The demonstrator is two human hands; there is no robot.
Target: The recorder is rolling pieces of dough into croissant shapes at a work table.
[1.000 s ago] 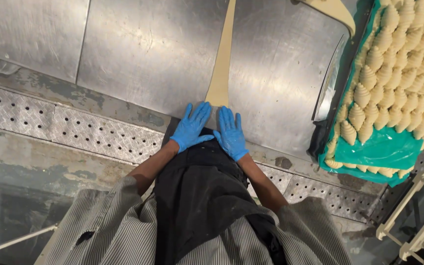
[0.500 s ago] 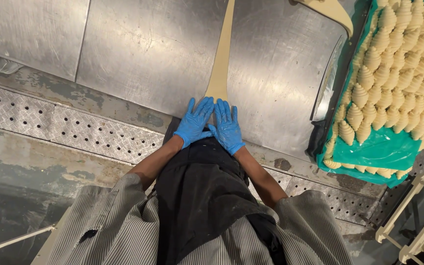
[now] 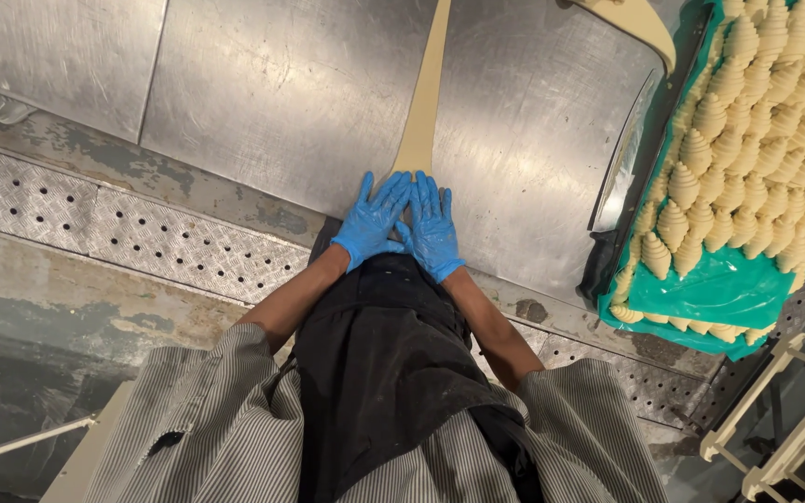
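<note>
Both my palms flat on the near end of the dough strip

My left hand (image 3: 372,222) and right hand (image 3: 432,226) lie side by side in blue gloves, fingers spread and pressed flat, pinching nothing; the dough strip (image 3: 429,84) starts under my fingertips and runs straight away from me across the steel table (image 3: 272,93), narrowing toward the far edge; neither hand is nearer; the tray of shaped croissants (image 3: 747,158) sits well off to my right.
</note>
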